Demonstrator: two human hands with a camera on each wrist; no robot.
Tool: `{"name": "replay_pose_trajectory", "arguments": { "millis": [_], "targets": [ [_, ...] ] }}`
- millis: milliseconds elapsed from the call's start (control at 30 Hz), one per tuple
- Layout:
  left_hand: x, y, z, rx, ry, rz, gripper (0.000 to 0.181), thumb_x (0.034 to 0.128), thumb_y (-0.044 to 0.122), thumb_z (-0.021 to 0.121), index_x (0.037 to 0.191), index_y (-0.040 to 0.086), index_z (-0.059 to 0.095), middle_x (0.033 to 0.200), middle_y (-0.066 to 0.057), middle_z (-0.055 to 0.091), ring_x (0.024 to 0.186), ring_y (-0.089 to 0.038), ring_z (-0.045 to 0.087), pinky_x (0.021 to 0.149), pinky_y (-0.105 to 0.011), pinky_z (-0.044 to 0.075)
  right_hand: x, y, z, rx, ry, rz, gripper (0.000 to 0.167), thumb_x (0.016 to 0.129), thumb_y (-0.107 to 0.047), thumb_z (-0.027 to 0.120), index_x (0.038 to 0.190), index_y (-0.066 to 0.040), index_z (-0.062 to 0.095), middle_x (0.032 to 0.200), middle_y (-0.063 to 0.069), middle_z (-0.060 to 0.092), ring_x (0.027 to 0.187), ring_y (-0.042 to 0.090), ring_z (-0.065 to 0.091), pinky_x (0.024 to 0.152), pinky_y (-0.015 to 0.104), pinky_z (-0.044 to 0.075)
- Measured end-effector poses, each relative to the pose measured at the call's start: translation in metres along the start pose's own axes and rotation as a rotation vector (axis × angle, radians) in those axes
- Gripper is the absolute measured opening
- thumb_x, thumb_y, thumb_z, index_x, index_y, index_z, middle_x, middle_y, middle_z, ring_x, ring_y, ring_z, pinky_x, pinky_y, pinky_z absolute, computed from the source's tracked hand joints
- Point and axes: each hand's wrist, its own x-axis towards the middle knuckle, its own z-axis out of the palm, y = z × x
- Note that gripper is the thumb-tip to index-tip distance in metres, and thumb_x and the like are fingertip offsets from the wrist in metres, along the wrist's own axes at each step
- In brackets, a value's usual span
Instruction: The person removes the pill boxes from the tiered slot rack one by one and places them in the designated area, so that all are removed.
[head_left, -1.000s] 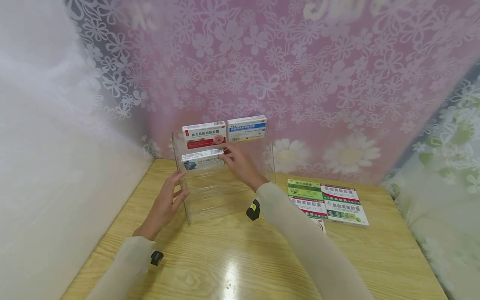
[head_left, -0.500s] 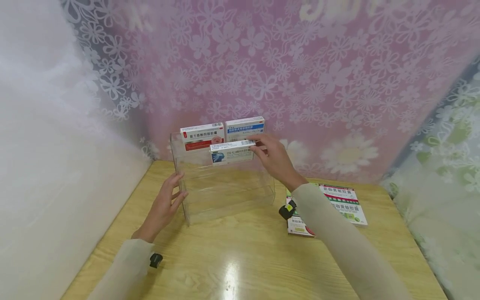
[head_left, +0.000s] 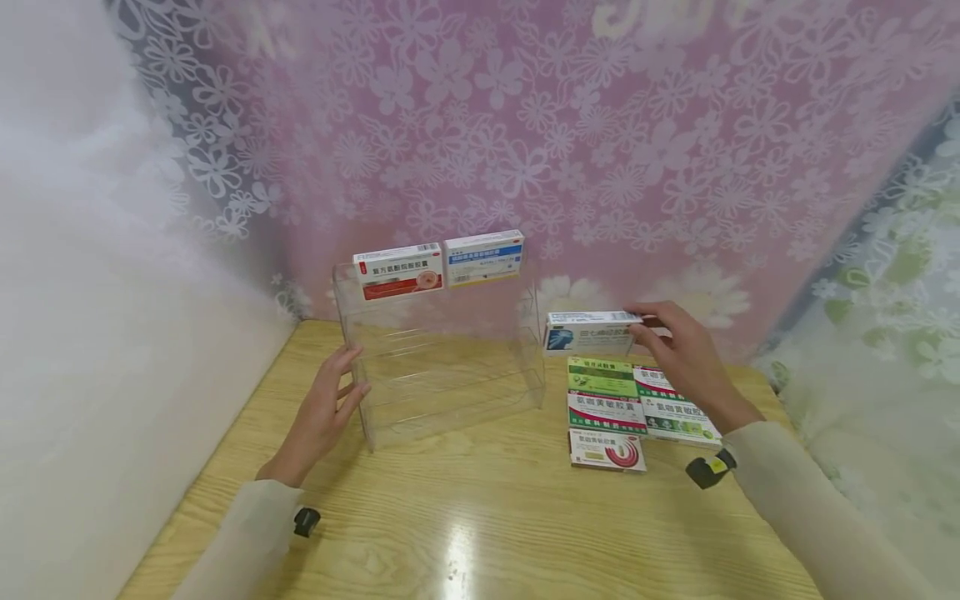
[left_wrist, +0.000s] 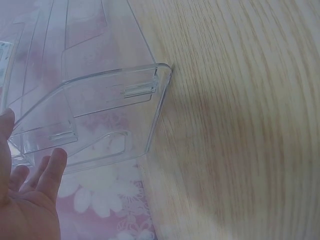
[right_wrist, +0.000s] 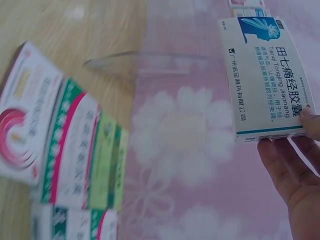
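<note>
In the head view the right hand [head_left: 686, 358] pinches one end of a white and teal medicine box [head_left: 588, 335], held in the air right of the clear rack. The right wrist view shows that box [right_wrist: 265, 75] between thumb and fingers of the hand [right_wrist: 300, 175]. The left hand [head_left: 318, 412] rests against the left side of the clear rack [head_left: 442, 408], its thumb and fingers on the side panel; in the left wrist view the hand [left_wrist: 32, 200] has its fingers spread. A red and white box [head_left: 401, 273] and a blue and white box [head_left: 483, 258] stand side by side on the top tier.
Several medicine boxes lie flat on the wooden table [head_left: 420, 517] right of the rack, among them a green box [head_left: 602, 377] and a white box with red rings [head_left: 606, 451]. A flowered pink curtain [head_left: 480, 125] hangs behind, and a white surface [head_left: 135, 292] is at the left.
The right hand has carried the teal box off the rack's second tier, past its right edge and over beside the boxes on the table. The left hand stays at the rack's side.
</note>
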Motion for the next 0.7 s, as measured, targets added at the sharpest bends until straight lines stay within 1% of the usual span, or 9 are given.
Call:
{"name": "replay_pose_trajectory", "arguments": {
  "millis": [133,167,233,300,333,500,533,600,700],
  "targets": [
    [0.0,0.004,-0.001,-0.012,0.0,-0.003,0.067,0.109,0.003,0.065,0.169,0.008,0.034,0.172,-0.03,0.029,0.14,-0.056,0.052,0.103,-0.066,0.06,-0.033,0.028,-0.024,-0.03,-0.009,0.062,0.04,0.115,-0.02,0.06,0.153,-0.009,0.06,0.141,0.018,0.064,0.115,-0.01,0.058,0.091,-0.005,0.041],
    [0.0,0.005,-0.001,-0.014,0.0,-0.004,0.067,0.109,0.002,0.065,0.169,0.007,0.034,0.172,-0.03,0.029,0.14,-0.057,0.052,0.102,-0.067,0.06,-0.04,0.036,-0.03,-0.032,-0.012,0.078,0.04,0.115,-0.02,0.059,0.153,-0.009,0.06,0.141,0.018,0.063,0.113,-0.016,0.054,0.09,-0.006,0.041],
    [0.0,0.006,-0.002,-0.011,-0.001,-0.01,0.066,0.109,0.002,0.064,0.168,0.005,0.034,0.172,-0.031,0.029,0.139,-0.057,0.052,0.102,-0.067,0.06,-0.055,0.053,-0.041,-0.038,-0.018,0.097,0.039,0.115,-0.019,0.059,0.152,-0.007,0.06,0.14,0.017,0.063,0.11,-0.023,0.05,0.088,-0.006,0.042],
    [-0.001,0.007,-0.002,-0.009,-0.001,-0.013,0.066,0.1091,0.002,0.064,0.168,0.004,0.034,0.172,-0.031,0.028,0.139,-0.057,0.052,0.102,-0.068,0.06,-0.069,0.069,-0.05,-0.045,-0.031,0.11,0.039,0.115,-0.018,0.059,0.151,-0.005,0.06,0.137,0.013,0.063,0.109,-0.025,0.05,0.084,-0.004,0.047],
    [-0.001,0.007,-0.002,-0.009,-0.002,-0.015,0.065,0.1092,0.002,0.064,0.167,0.004,0.034,0.172,-0.031,0.028,0.139,-0.058,0.052,0.102,-0.068,0.06,-0.077,0.077,-0.055,-0.05,-0.044,0.119,0.039,0.115,-0.018,0.059,0.151,-0.004,0.059,0.136,0.009,0.062,0.109,-0.024,0.051,0.082,-0.002,0.049],
    [-0.002,0.008,-0.002,-0.009,-0.006,-0.019,0.066,0.1095,0.002,0.064,0.168,0.006,0.033,0.173,-0.03,0.028,0.14,-0.056,0.052,0.104,-0.068,0.059,-0.11,0.115,-0.073,-0.039,-0.13,0.168,0.039,0.114,-0.016,0.059,0.15,0.001,0.058,0.128,-0.023,0.056,0.106,-0.022,0.056,0.075,0.01,0.06],
    [-0.002,0.008,-0.002,-0.006,-0.008,-0.02,0.066,0.1095,0.003,0.064,0.168,0.006,0.033,0.173,-0.03,0.028,0.14,-0.056,0.052,0.104,-0.068,0.059,-0.115,0.121,-0.075,-0.02,-0.152,0.183,0.04,0.115,-0.015,0.059,0.15,0.003,0.057,0.126,-0.029,0.056,0.105,-0.021,0.058,0.075,0.013,0.061],
    [-0.001,0.008,-0.002,-0.001,-0.011,-0.024,0.066,0.1097,0.003,0.064,0.168,0.006,0.033,0.173,-0.029,0.028,0.141,-0.056,0.052,0.104,-0.068,0.059,-0.126,0.133,-0.077,0.037,-0.199,0.218,0.039,0.115,-0.013,0.057,0.149,0.006,0.056,0.123,-0.035,0.058,0.102,-0.016,0.064,0.075,0.017,0.065],
    [-0.001,0.008,-0.002,0.0,-0.013,-0.029,0.065,0.1098,0.004,0.064,0.167,0.003,0.034,0.173,-0.03,0.027,0.141,-0.056,0.052,0.104,-0.068,0.059,-0.142,0.149,-0.077,0.138,-0.281,0.284,0.041,0.116,-0.014,0.054,0.149,0.01,0.053,0.121,-0.037,0.062,0.101,-0.007,0.071,0.077,0.025,0.068]
  ]
}}
